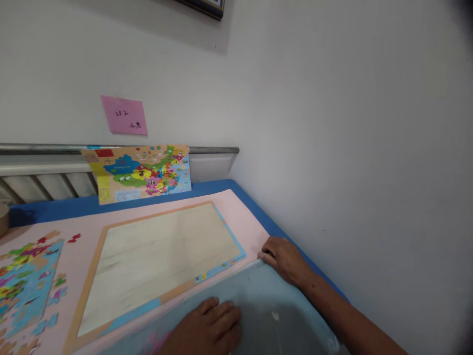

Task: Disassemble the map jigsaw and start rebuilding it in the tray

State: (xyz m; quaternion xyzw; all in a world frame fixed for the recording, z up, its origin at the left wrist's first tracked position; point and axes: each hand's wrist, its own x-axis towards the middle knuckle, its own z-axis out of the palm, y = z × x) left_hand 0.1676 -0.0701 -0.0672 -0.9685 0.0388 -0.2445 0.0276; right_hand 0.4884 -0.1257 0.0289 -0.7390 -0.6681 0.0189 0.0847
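Loose pieces (74, 238) at left could be scattered, and the puzzle board (158, 259) shoved askew, if the pale blue tub (266, 296) in front were pushed forward. Over the tub, the grip of the left hand (207, 326) cannot be judged; the far corner is clasped by the right hand (284, 259). Further right, reach is blocked by the wall (351, 172).

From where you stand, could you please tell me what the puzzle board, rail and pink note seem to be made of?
Puzzle board: probably wood or pressed board, pale and smooth, with dark, grain-like streaks.
Rail: likely metal, grey, with a soft sheen.
Pink note: apparently paper, thin and matt, with handwriting on it.
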